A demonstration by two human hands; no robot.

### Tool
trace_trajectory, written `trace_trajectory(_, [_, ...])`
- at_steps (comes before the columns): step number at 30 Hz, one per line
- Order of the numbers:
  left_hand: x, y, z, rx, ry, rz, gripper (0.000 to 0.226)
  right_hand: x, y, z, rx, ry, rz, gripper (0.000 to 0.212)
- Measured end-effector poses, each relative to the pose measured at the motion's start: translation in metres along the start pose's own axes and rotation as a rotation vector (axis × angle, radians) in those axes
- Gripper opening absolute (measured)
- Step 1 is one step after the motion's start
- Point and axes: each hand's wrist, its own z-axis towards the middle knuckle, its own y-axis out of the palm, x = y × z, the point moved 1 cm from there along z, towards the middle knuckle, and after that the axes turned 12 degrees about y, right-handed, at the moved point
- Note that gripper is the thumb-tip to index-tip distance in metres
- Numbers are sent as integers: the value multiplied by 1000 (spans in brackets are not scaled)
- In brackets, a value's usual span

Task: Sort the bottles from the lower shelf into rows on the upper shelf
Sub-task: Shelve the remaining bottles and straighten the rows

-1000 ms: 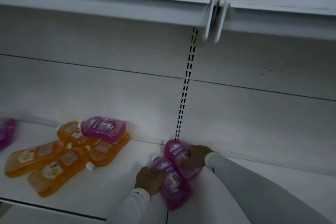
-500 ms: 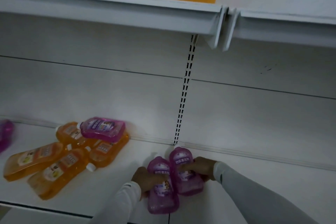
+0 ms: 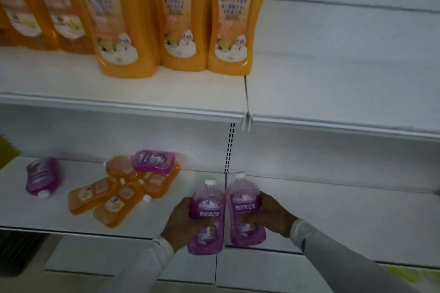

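Observation:
My left hand (image 3: 182, 220) grips one upright purple bottle (image 3: 207, 221), and my right hand (image 3: 273, 215) grips a second purple bottle (image 3: 246, 214) beside it. Both bottles are held side by side at the front edge of the lower shelf (image 3: 333, 216). Lying flat on that shelf to the left are several orange bottles (image 3: 114, 200), a purple bottle (image 3: 153, 161) on top of them, and another purple bottle (image 3: 42, 177) farther left. On the upper shelf (image 3: 166, 93) several tall orange bottles (image 3: 234, 28) stand in rows.
The right half of the upper shelf (image 3: 345, 78) holds nothing. A slotted upright (image 3: 229, 147) runs down the back wall between the shelf sections. A lower white ledge (image 3: 262, 266) lies beneath the lower shelf.
Both hands have lifted the two purple bottles off the lower shelf and turned them upright. The camera view has tilted upward, revealing the top of the upper shelf.

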Motion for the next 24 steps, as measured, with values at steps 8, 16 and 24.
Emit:
trace_trajectory(8, [161, -12, -102, 14, 248, -42, 61, -90, -21, -177, 86, -271, -35, 51])
trace_trajectory(16, [322, -17, -156, 117, 540, -29, 53, -200, -60, -293, 179, -550, -104, 54])
trace_trajectory(24, [389, -83, -173, 213, 703, -33, 57, -294, -40, -327, 174, -732, -147, 54])
